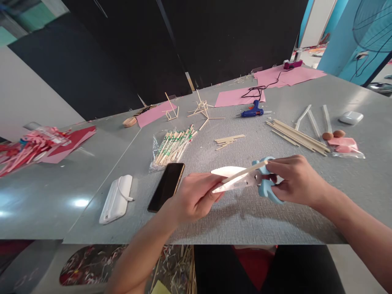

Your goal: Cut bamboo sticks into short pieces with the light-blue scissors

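The left hand [196, 196] pinches one end of a thin pale wooden stick [245, 171], held above the grey desk [275, 220]. The right hand [295, 179] has its fingers closed through the handles of light-blue scissors [257, 181], whose blades sit around the stick. It looks uncut so far. Small stick frames [202, 109] stand farther back, apparently finished, while a pile of long sticks [297, 136] lies unused.
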A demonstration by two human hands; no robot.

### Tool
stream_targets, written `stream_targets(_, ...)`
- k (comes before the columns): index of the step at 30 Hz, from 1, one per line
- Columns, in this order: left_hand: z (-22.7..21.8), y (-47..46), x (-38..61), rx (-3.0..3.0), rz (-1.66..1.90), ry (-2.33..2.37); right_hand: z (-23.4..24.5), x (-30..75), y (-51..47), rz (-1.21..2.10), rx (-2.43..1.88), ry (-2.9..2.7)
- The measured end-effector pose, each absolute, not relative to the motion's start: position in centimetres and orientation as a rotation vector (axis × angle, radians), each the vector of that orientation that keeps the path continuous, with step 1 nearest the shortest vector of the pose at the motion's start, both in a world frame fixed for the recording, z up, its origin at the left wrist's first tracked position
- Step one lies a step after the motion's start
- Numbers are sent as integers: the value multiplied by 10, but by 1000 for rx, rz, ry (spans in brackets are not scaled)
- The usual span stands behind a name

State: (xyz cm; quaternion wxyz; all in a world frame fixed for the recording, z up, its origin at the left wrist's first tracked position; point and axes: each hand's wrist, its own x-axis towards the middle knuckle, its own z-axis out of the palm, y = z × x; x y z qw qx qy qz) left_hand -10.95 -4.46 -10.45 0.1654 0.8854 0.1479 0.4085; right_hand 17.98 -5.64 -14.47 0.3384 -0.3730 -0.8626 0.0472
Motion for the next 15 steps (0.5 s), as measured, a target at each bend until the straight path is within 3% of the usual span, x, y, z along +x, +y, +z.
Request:
stream_targets(9, -117, -49, -103, 2624, 1499, 675, -146, 178, -58, 38, -931, -2203)
stream_targets(15, -115, -42, -101, 2607, 1675, 490, -144, 179, -57, -4, -942, -2202)
